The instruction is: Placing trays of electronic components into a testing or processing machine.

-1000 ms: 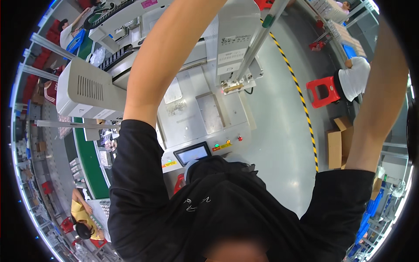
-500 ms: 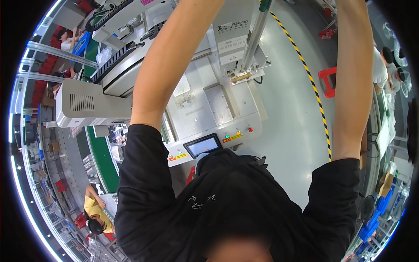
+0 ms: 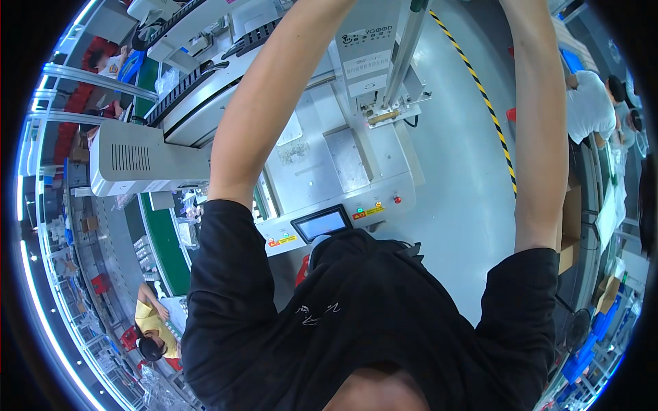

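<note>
Both of my arms are stretched out past the top of the head view, so neither hand shows. My left forearm (image 3: pixel 274 96) crosses over a white bench machine. My right forearm (image 3: pixel 540 130) passes above the floor on the machine's right. Between the arms lies the machine's metal bed (image 3: pixel 308 185), with a rectangular metal plate (image 3: pixel 347 159) on it. A small screen (image 3: pixel 322 224) sits at the bed's near edge, beside lit buttons and a red button (image 3: pixel 397 200). What my hands hold or touch is hidden.
A metal post (image 3: pixel 406 58) rises at the machine's right rear corner. Yellow-black tape (image 3: pixel 488 103) marks the floor. At left are a grey machine housing (image 3: pixel 130 157), a green conveyor (image 3: pixel 164 246) and a person in yellow (image 3: pixel 152 318). A person in white (image 3: pixel 591 106) is at right.
My right forearm has shifted a little left. The person in white at the right shows more fully, and the red stool is now mostly behind my arm.
</note>
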`<state>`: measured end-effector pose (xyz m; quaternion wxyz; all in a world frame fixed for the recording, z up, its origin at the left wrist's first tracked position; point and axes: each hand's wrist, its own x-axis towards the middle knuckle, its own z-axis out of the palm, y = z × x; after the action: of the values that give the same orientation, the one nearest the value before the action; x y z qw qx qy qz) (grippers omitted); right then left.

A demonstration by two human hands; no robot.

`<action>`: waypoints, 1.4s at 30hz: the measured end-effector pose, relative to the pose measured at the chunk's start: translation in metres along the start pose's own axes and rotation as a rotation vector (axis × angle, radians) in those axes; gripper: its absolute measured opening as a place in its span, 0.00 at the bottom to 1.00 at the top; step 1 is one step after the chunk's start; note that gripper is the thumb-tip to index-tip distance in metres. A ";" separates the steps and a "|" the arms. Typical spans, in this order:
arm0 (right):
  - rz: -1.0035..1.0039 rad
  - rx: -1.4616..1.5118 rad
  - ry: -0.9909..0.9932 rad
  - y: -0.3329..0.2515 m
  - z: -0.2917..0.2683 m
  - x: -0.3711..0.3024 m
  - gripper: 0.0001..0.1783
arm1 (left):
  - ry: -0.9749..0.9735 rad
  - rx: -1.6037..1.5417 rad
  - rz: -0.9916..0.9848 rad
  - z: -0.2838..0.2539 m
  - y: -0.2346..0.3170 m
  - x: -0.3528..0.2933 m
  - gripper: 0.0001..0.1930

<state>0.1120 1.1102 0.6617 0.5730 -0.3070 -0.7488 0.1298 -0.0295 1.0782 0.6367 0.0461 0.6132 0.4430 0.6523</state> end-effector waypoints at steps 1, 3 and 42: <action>0.097 0.055 -0.044 -0.003 0.001 -0.004 0.10 | -0.011 0.035 0.034 -0.001 -0.002 -0.002 0.15; 0.077 0.047 -0.035 0.002 0.004 -0.007 0.10 | -0.021 0.072 0.066 -0.002 -0.005 -0.005 0.14; -0.108 0.053 -0.036 0.020 0.003 -0.018 0.07 | -0.134 0.096 -0.080 -0.001 -0.007 -0.013 0.16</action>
<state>0.1185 1.1150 0.6362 0.5735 -0.2485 -0.7707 0.1239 -0.0306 1.0742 0.6228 0.0724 0.6387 0.4939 0.5856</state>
